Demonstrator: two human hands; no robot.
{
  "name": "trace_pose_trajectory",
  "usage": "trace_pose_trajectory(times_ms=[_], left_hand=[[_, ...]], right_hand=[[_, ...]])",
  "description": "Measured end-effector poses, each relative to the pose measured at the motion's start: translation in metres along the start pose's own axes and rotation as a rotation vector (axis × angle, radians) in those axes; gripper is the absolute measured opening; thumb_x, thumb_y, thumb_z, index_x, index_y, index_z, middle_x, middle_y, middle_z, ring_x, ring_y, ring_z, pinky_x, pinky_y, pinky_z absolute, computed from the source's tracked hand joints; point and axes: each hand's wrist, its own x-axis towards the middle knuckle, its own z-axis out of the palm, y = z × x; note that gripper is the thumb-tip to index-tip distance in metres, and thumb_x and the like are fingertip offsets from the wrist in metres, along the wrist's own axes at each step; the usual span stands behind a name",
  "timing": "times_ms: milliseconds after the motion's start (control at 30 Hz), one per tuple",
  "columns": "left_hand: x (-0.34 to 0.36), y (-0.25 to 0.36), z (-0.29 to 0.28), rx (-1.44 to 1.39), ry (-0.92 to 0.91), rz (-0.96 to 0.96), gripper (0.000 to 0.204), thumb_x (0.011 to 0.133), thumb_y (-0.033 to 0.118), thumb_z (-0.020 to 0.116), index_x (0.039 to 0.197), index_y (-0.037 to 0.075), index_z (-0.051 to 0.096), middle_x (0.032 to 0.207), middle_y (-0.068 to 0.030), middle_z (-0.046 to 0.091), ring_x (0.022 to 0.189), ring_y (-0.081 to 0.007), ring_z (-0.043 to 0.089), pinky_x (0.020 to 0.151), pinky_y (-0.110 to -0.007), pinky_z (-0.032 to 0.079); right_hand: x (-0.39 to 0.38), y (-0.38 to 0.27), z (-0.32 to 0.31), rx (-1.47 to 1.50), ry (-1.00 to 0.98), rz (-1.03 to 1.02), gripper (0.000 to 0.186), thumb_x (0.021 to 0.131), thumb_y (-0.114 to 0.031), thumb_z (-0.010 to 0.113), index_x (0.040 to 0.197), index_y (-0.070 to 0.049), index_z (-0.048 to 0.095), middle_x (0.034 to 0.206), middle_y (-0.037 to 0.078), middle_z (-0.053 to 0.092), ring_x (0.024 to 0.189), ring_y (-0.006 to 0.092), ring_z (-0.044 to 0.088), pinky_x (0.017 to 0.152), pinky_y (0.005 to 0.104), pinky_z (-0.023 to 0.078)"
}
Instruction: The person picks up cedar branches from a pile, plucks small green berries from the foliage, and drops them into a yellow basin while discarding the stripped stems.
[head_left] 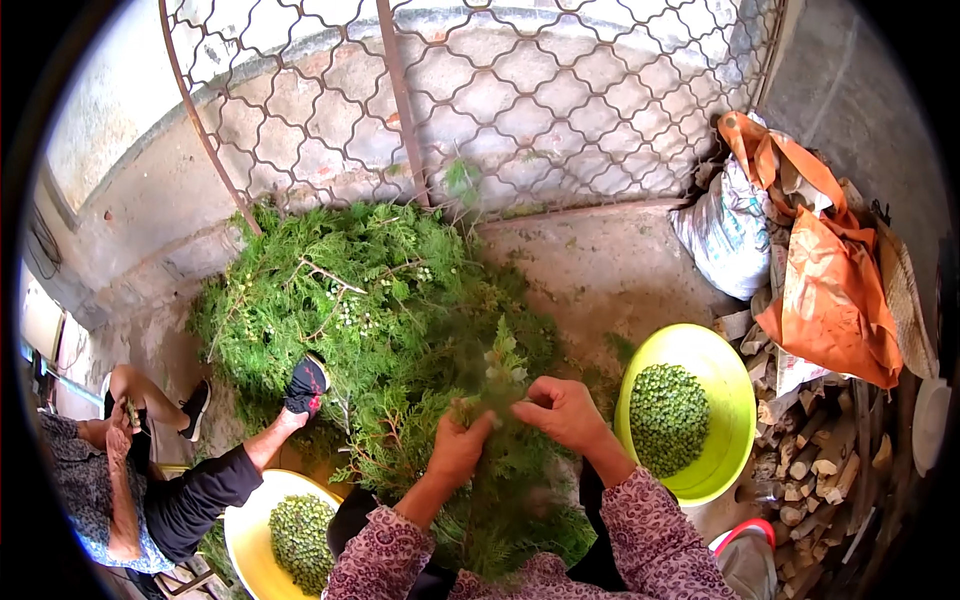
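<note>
The left hand (458,447) had its fingers clamped on a sprig (506,362), which rose between the two hands. The right hand (568,412) had thumb and forefinger together just beside it; blur hid whether they gripped anything. A tub (735,400) of green berries (668,420) stood to the right, the branch pile (330,270) ahead.

Both forearms (612,464) come up from the lower edge, angling inward, wrists bare beyond patterned sleeves (665,530). The left hand (458,446) is curled, thumb pressed toward its bent fingers. The right hand (562,412), slightly higher and just beside it, draws thumb and forefinger into a pinch.
</note>
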Motion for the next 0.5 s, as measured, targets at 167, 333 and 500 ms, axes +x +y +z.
trace_pose_trajectory(times_ms=[167, 333, 500], left_hand=[[0.001, -0.001, 0.001, -0.072, -0.014, -0.040, 0.019, 0.083, 0.007, 0.056, 0.102, 0.001, 0.056, 0.092, -0.0025, 0.060, 0.081, -0.0120, 0.056, 0.070, -0.027, 0.047], [-0.007, 0.015, 0.001, -0.185, -0.058, -0.101, 0.021, 0.083, 0.006, 0.056, 0.104, 0.004, 0.054, 0.099, -0.0036, 0.059, 0.089, -0.0146, 0.056, 0.076, -0.029, 0.048], [-0.007, 0.022, 0.000, -0.271, -0.070, -0.155, 0.024, 0.081, 0.004, 0.059, 0.104, 0.007, 0.054, 0.102, -0.0052, 0.058, 0.092, -0.0169, 0.056, 0.079, -0.033, 0.049]], right_hand=[[0.003, 0.009, -0.027, 0.483, 0.043, 0.182, 0.008, 0.075, -0.010, 0.061, 0.071, -0.005, 0.057, 0.060, 0.000, 0.051, 0.054, 0.0066, 0.046, 0.046, 0.0203, 0.036], [0.009, 0.011, -0.055, 1.221, 0.113, 0.246, 0.009, 0.075, -0.002, 0.053, 0.083, -0.005, 0.056, 0.076, 0.005, 0.057, 0.059, 0.0115, 0.053, 0.047, 0.0208, 0.039], [0.002, 0.013, -0.040, 1.032, -0.073, 0.285, 0.013, 0.081, -0.005, 0.052, 0.094, -0.004, 0.053, 0.084, 0.006, 0.058, 0.067, 0.0119, 0.056, 0.051, 0.0212, 0.042]])
